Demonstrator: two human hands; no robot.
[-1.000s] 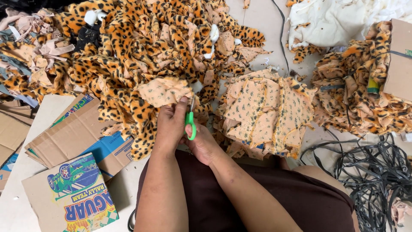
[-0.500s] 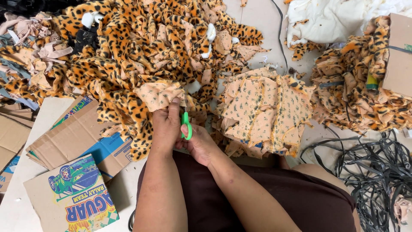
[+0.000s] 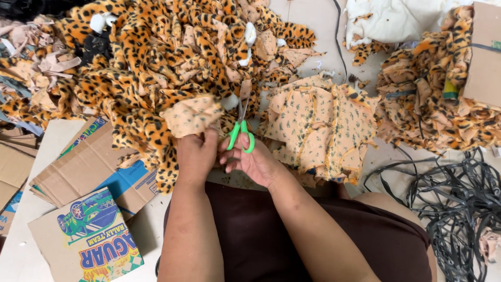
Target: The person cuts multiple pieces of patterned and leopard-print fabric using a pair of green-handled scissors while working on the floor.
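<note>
I'm pinching a fabric piece [image 3: 192, 116] by its near edge in my left hand [image 3: 194, 156], at the fur pile's [image 3: 151, 62] near edge. My right hand [image 3: 255, 163] is gripping green scissors [image 3: 241, 130], blades pointing far. Cardboard [image 3: 88, 167] is crowding left, a fabric stack [image 3: 318, 125] right.

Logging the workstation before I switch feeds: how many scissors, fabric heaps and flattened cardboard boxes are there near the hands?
Green-handled scissors: 1
Leopard-print fabric heaps, big centre, stacked, right: 3
Flattened cardboard boxes: 3
Total: 7
</note>
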